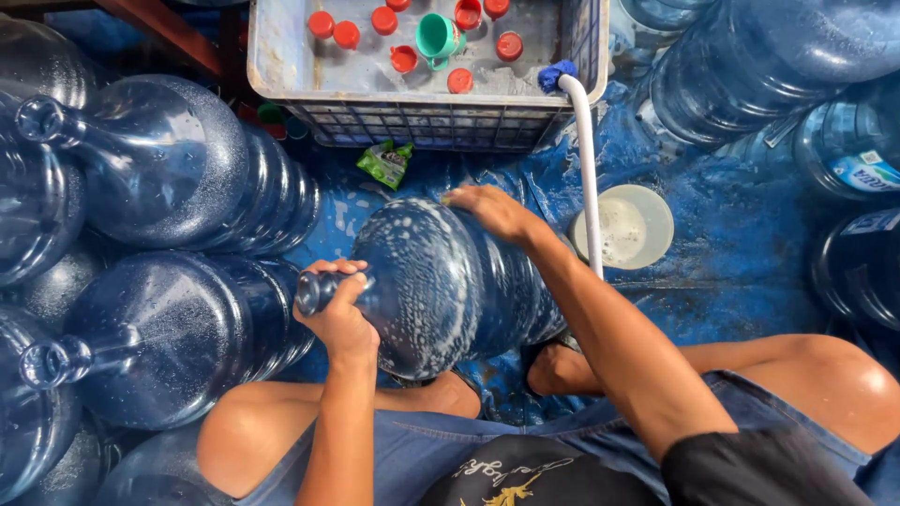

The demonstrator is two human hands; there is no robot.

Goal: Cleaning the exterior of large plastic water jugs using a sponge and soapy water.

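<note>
While the soapy blue water jug (441, 281) lies sideways between the person's knees, left hand (339, 314) clenches its neck; right hand (495, 214) presses flat on its side, fingers released. Beyond: white hose (588, 159), white bowl (630, 226), grey crate (427, 70) holding red caps (347, 34).

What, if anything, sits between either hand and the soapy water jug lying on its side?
Nothing visible. The left hand grips the neck of the soapy jug, and the right hand rests directly on its upper side. The white hose runs beside it, apart.
</note>
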